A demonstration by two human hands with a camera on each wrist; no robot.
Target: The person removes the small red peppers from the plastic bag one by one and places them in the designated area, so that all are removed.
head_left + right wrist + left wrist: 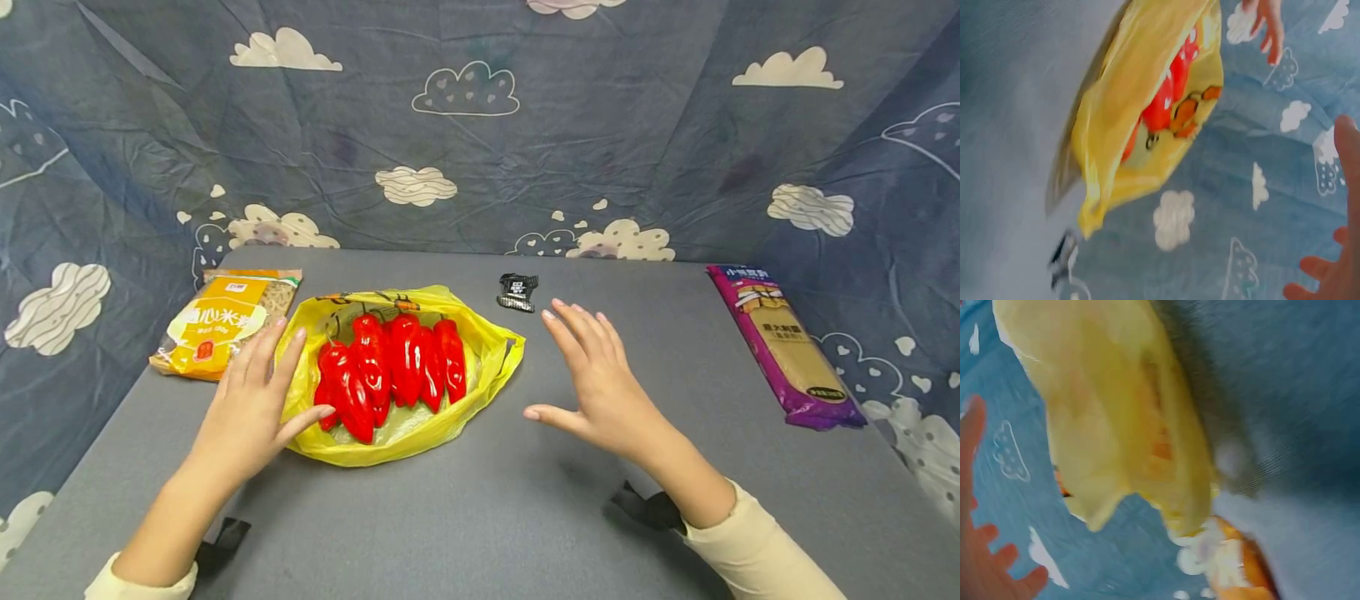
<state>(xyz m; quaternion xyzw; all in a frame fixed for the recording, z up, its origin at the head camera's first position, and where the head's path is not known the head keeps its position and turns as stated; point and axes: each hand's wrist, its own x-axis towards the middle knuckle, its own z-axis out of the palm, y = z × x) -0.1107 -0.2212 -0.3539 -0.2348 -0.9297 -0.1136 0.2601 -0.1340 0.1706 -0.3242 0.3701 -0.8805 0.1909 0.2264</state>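
Note:
A yellow plastic bag [420, 446] lies spread on the table with its mouth wide, and several glossy red peppers [405, 358] rest inside it. My left hand [251, 404] is at the bag's left rim, fingers spread, overlapping the edge in the head view. To the right of the bag, my right hand [600, 383] hovers with fingers apart and nothing in it. The left wrist view shows the bag's yellow side [1104, 406] beside part of the left hand [991, 562]. In the right wrist view the peppers [1163, 103] show through the bag's mouth.
An orange food packet [217, 329] lies at the table's left edge, behind the left hand. A small black wrapped packet [517, 292] sits toward the back. On the right is a long purple packet [787, 346]. A cloud-patterned cloth [465, 150] hangs around the table.

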